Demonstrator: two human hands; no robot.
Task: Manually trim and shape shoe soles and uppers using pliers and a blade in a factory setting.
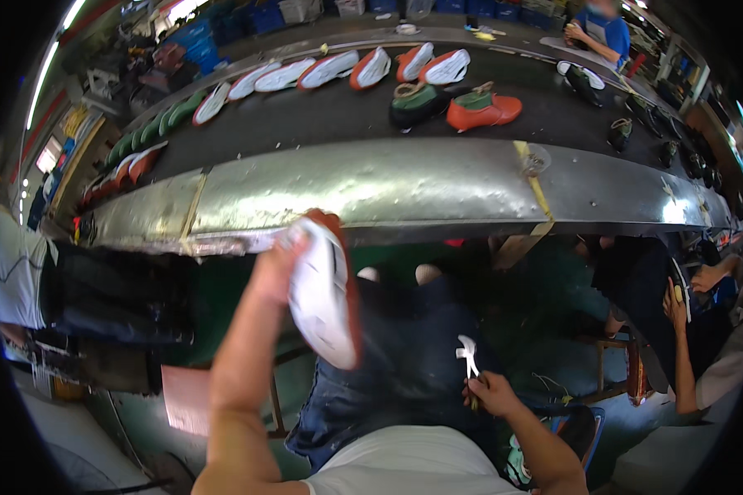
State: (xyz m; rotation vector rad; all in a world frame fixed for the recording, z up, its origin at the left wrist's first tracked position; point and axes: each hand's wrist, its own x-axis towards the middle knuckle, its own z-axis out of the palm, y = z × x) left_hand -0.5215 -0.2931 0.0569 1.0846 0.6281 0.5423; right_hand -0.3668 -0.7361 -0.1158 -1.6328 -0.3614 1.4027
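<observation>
My left hand [287, 256] grips a shoe [326, 297] by its side and holds it up in front of the metal table edge. The shoe's white underside faces me, with a reddish-orange upper showing along its rim. Lower, over my dark-clad lap, my right hand [494, 394] is closed round the handles of shoemaker's pincers [469, 355]. Their silver head points upward, apart from the shoe. Fingers of the left hand are partly blurred.
Beyond the metal ledge [371, 186], a dark belt [305, 124] carries a row of white-bottomed shoes [330, 70]. A black-and-green shoe [417, 106] and an orange-and-green shoe [483, 110] stand nearer. Co-workers sit at right and far right; a person stands at left.
</observation>
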